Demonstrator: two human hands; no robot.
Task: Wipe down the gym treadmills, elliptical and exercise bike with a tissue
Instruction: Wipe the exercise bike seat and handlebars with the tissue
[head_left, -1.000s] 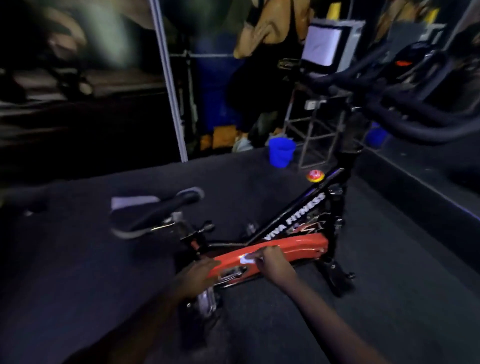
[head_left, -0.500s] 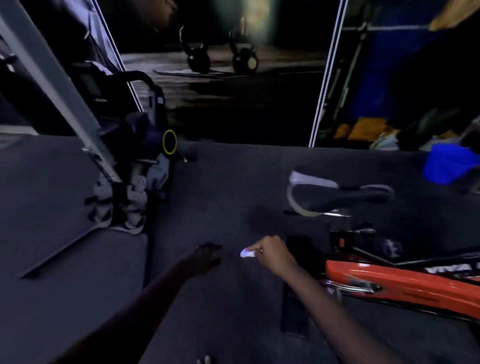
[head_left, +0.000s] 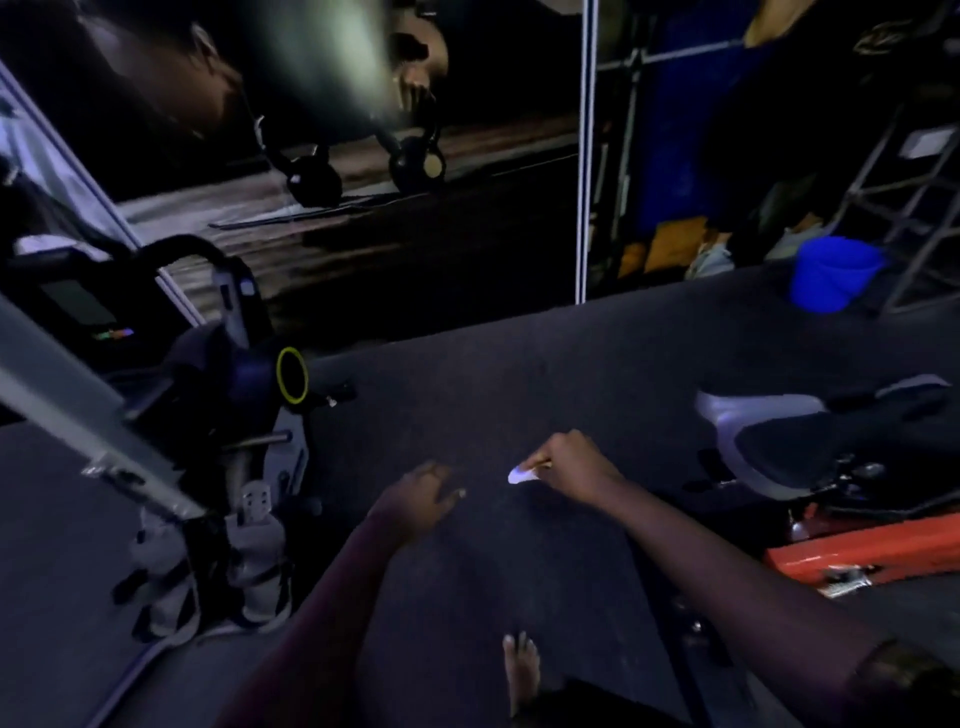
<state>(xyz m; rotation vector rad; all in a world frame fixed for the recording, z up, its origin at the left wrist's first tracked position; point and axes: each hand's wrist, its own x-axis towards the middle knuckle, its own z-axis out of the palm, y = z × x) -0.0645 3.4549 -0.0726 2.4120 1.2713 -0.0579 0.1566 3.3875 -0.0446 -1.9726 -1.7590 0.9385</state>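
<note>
The tissue (head_left: 519, 474) is a small pale wad held in the air above the floor (head_left: 519, 364), and it touches no machine. The right hand (head_left: 569, 462) pinches it. The fingers (head_left: 540, 460) are curled tight round the wad, so only its end shows past them. The left hand (head_left: 421, 493) hangs just beside it on the left. I see its fingers loosely bent and holding nothing.

The exercise bike (head_left: 872, 553) stands at the right edge of the view, with its saddle (head_left: 769, 431) above the orange frame. The right forearm crosses in front of it, but the hand is well clear of it. A grey machine (head_left: 244, 395) with a slanted bar and a dark screen stands at the left, well apart from both hands. I cannot tell whether it is the elliptical or a treadmill. A bare foot (head_left: 521, 665) rests on the floor below the hands. A blue bucket (head_left: 831, 273) sits at the far right, and two kettlebells (head_left: 311, 179) sit in the dim background.

Task status, as I judge it:
- No wipe is in contact at this moment, because the tissue hangs between the two machines.
- The lighting is too dim to show which surfaces are clean, so I cannot confirm that any unit is finished.
- The grey machine is probably the next station, and the other listed machines are out of view.
</note>
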